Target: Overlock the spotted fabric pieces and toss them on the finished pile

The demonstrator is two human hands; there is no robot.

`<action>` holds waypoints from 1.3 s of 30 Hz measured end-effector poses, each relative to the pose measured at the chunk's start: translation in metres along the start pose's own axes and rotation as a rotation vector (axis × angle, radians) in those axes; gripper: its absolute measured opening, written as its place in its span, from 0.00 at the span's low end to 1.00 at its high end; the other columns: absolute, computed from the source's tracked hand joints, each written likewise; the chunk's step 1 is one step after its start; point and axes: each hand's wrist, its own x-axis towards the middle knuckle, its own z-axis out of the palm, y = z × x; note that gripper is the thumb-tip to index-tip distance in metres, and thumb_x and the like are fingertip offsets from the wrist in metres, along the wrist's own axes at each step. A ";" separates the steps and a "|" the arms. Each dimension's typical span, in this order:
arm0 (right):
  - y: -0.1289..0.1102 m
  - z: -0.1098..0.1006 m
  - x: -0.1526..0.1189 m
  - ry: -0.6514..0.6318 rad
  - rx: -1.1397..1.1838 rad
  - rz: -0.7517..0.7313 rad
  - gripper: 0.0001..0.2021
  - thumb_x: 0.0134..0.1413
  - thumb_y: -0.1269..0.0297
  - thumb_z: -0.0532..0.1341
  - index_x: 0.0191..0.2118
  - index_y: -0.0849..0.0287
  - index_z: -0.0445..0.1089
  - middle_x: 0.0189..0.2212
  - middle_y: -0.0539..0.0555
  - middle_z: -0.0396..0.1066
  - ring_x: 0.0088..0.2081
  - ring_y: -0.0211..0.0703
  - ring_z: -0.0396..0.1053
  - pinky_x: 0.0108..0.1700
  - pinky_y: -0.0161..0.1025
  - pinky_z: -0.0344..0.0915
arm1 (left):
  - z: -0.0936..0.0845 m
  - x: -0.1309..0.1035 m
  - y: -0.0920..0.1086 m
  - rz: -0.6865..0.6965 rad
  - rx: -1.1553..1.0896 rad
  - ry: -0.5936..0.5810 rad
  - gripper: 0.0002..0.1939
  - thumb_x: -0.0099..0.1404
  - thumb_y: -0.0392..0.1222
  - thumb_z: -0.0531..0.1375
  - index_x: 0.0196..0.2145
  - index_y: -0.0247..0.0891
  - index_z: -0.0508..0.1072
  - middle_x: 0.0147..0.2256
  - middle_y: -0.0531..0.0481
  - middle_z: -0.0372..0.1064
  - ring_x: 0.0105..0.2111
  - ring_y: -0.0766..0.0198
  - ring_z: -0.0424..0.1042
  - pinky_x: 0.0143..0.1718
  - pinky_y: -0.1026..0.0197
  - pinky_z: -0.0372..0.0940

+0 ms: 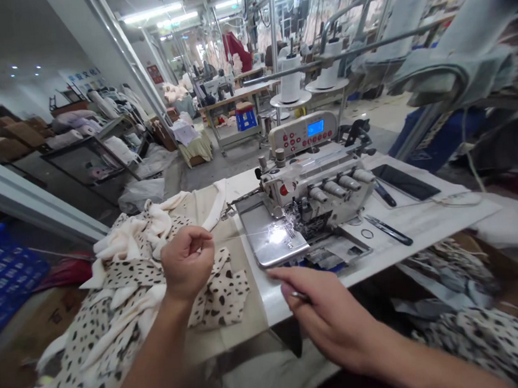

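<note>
My left hand is closed in a fist above the pale spotted fabric. A thin thread runs from it toward the needle area of an overlock sewing machine. My right hand is closed, just in front of the machine's shiny metal plate, with the index finger pointing at the plate's front edge. A thin metal tool shows a little between its thumb and fingers; most of it is hidden. More cream and black-spotted cloth lies heaped to the left.
On the table's right lie tweezers, a black-handled tool and a dark flat device. Thread cones stand behind the machine. A blue basket is at far left; a box of spotted fabric sits low at right.
</note>
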 end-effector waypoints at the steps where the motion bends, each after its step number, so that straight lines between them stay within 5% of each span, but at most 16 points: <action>1: 0.003 -0.005 0.003 0.015 -0.068 0.002 0.20 0.56 0.74 0.54 0.52 0.58 0.74 0.44 0.57 0.79 0.43 0.46 0.76 0.45 0.39 0.70 | 0.001 0.003 0.000 0.072 0.053 -0.029 0.04 0.54 0.31 0.62 0.26 0.38 0.72 0.18 0.60 0.59 0.18 0.71 0.57 0.24 0.66 0.56; 6: 0.026 -0.034 0.016 0.025 -0.396 0.121 0.17 0.56 0.73 0.54 0.45 0.59 0.77 0.40 0.57 0.80 0.41 0.49 0.77 0.45 0.41 0.69 | 0.010 0.004 0.014 0.261 0.063 -0.137 0.08 0.56 0.28 0.59 0.24 0.39 0.72 0.19 0.58 0.64 0.18 0.71 0.62 0.24 0.67 0.59; 10: 0.050 -0.062 0.008 -0.029 -0.364 0.186 0.16 0.58 0.71 0.53 0.44 0.57 0.77 0.36 0.54 0.80 0.37 0.45 0.76 0.41 0.37 0.67 | 0.022 -0.005 0.026 0.385 -0.018 -0.226 0.09 0.58 0.26 0.58 0.26 0.38 0.71 0.23 0.55 0.71 0.23 0.69 0.69 0.27 0.67 0.62; 13: 0.065 -0.078 0.005 -0.015 -0.303 0.168 0.15 0.58 0.71 0.53 0.42 0.58 0.77 0.35 0.53 0.79 0.36 0.44 0.75 0.40 0.37 0.67 | 0.032 -0.013 0.033 0.330 -0.059 -0.249 0.09 0.58 0.26 0.58 0.27 0.38 0.72 0.21 0.56 0.69 0.20 0.70 0.66 0.24 0.67 0.61; 16: 0.068 -0.088 0.009 -0.180 -0.243 0.124 0.14 0.56 0.75 0.52 0.36 0.58 0.76 0.32 0.51 0.78 0.35 0.41 0.73 0.40 0.35 0.65 | 0.037 -0.019 0.043 0.291 -0.109 -0.298 0.09 0.58 0.26 0.57 0.28 0.38 0.72 0.21 0.57 0.69 0.19 0.70 0.66 0.23 0.67 0.61; 19: 0.060 -0.092 0.015 -0.396 -0.301 0.034 0.15 0.51 0.79 0.53 0.33 0.57 0.75 0.32 0.51 0.76 0.36 0.41 0.72 0.42 0.35 0.64 | 0.035 -0.025 0.049 0.321 -0.134 -0.327 0.09 0.60 0.26 0.57 0.29 0.38 0.72 0.25 0.54 0.73 0.23 0.69 0.71 0.27 0.67 0.63; 25: 0.044 -0.069 0.025 -0.520 -0.572 -0.140 0.09 0.55 0.74 0.58 0.37 0.56 0.75 0.31 0.53 0.76 0.37 0.46 0.70 0.39 0.37 0.61 | 0.017 -0.035 0.046 0.303 -0.079 -0.369 0.09 0.61 0.28 0.58 0.29 0.39 0.72 0.23 0.56 0.72 0.22 0.69 0.71 0.26 0.67 0.63; 31: 0.062 -0.080 0.025 -0.504 -0.457 -0.127 0.13 0.52 0.77 0.59 0.39 0.56 0.76 0.34 0.53 0.77 0.39 0.45 0.70 0.42 0.37 0.62 | 0.003 -0.050 0.045 0.178 -0.048 -0.396 0.07 0.61 0.30 0.58 0.28 0.40 0.72 0.20 0.59 0.67 0.16 0.72 0.62 0.20 0.68 0.59; 36: 0.093 -0.097 0.033 -0.316 -0.340 -0.087 0.15 0.56 0.79 0.54 0.41 0.61 0.76 0.37 0.55 0.77 0.40 0.42 0.72 0.45 0.35 0.63 | 0.006 -0.056 0.052 0.183 -0.055 -0.429 0.08 0.61 0.30 0.57 0.28 0.40 0.72 0.20 0.60 0.68 0.16 0.72 0.64 0.20 0.69 0.59; 39: 0.104 -0.097 0.039 -0.333 -0.413 -0.063 0.13 0.55 0.78 0.55 0.38 0.60 0.75 0.35 0.54 0.76 0.39 0.42 0.71 0.42 0.35 0.62 | 0.010 -0.058 0.055 0.183 -0.057 -0.433 0.08 0.61 0.30 0.57 0.28 0.40 0.72 0.21 0.59 0.69 0.17 0.73 0.65 0.21 0.70 0.60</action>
